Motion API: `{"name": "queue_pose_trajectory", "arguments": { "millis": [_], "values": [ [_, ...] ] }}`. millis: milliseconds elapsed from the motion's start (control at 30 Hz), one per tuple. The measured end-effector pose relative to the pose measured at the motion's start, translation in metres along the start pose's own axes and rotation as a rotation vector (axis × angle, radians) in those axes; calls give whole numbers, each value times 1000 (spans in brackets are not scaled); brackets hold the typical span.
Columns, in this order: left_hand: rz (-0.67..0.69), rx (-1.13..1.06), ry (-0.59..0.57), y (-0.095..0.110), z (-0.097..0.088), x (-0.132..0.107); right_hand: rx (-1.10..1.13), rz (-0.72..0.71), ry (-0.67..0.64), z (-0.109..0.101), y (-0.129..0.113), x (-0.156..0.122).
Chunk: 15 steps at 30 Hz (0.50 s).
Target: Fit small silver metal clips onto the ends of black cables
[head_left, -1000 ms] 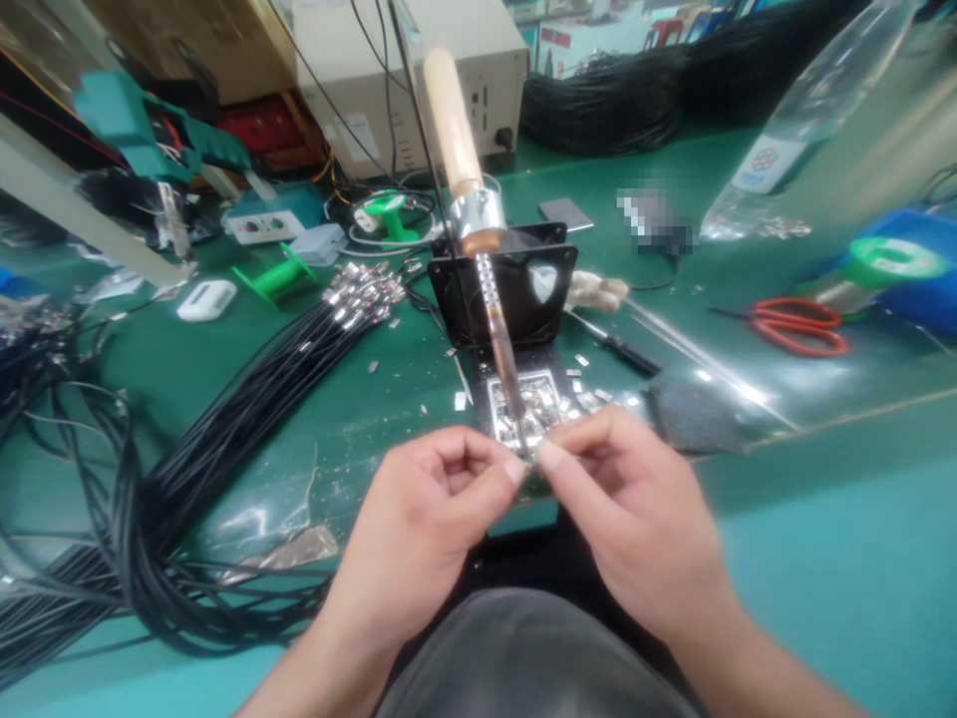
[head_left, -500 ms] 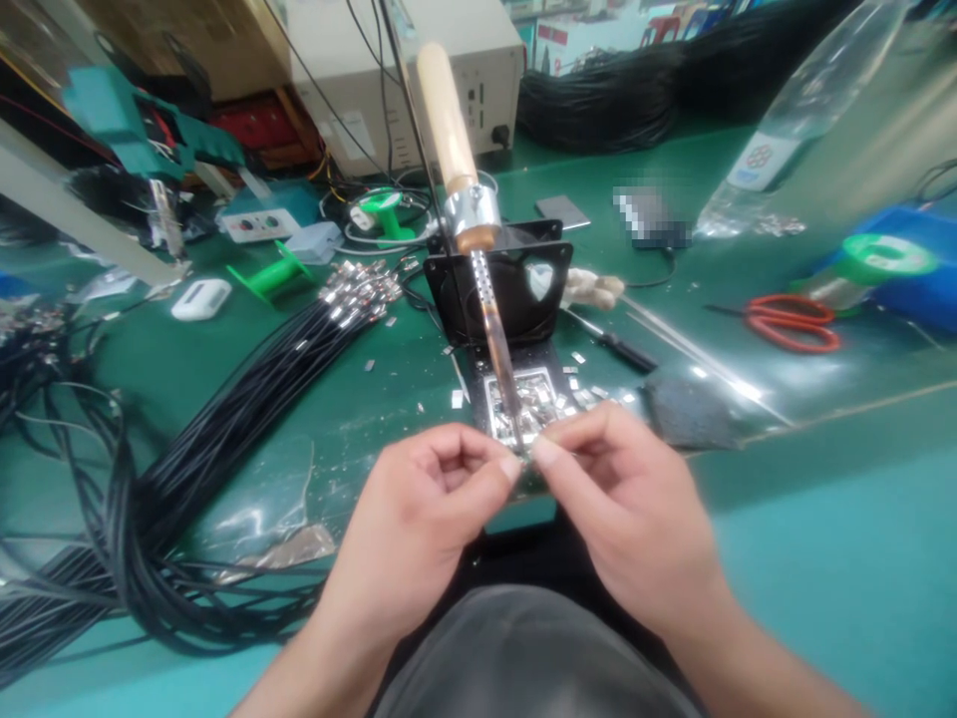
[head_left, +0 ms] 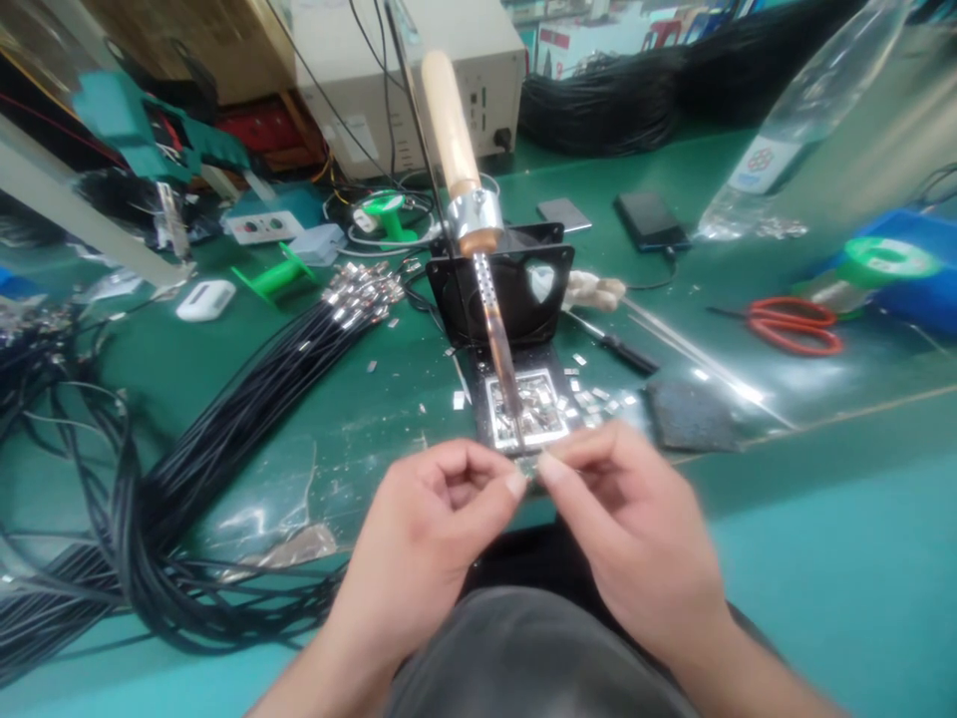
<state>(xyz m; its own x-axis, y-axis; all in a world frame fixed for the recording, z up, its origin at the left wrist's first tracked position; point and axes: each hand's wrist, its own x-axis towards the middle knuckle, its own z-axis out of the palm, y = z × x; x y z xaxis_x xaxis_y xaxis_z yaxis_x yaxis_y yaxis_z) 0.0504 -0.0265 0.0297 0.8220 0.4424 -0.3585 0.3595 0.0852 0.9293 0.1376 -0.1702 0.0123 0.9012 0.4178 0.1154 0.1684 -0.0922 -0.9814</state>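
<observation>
My left hand [head_left: 441,529] and my right hand [head_left: 635,538] meet in front of me, both closed in a pinch. Between the fingertips is something tiny with a hint of green, too small and blurred to name. Just beyond the fingers, the tip of a soldering iron [head_left: 489,299] points down toward me. Its wooden handle leans up and away, mounted above a black fan frame [head_left: 449,309]. Under the tip lies a white-rimmed tray [head_left: 489,399] of small metal pieces, and several loose silvery pieces [head_left: 587,399] are scattered to its right.
A bundle of black cables [head_left: 254,389] with metal ends lies at left. To the right are a dark square pad [head_left: 689,414], a black-handled tool [head_left: 628,351], red-handled scissors [head_left: 797,327], a solder spool [head_left: 889,259] and a plastic bottle [head_left: 793,130]. A beige machine [head_left: 419,90] stands behind.
Both hands have drawn slightly toward me, leaving a small gap between the fingertips and the iron's tip. Both pinches stay closed. The whole view has shifted a little.
</observation>
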Motion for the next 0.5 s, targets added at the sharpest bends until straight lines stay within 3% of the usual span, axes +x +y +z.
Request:
{"name": "queue_pose_trajectory", "arguments": {
  "millis": [200, 500],
  "values": [
    [42, 78, 22, 0, 7, -10, 4, -122, 1, -5, 12, -15],
    [52, 80, 39, -3, 11, -16, 51, -53, -5, -3, 19, -24]
  ]
}}
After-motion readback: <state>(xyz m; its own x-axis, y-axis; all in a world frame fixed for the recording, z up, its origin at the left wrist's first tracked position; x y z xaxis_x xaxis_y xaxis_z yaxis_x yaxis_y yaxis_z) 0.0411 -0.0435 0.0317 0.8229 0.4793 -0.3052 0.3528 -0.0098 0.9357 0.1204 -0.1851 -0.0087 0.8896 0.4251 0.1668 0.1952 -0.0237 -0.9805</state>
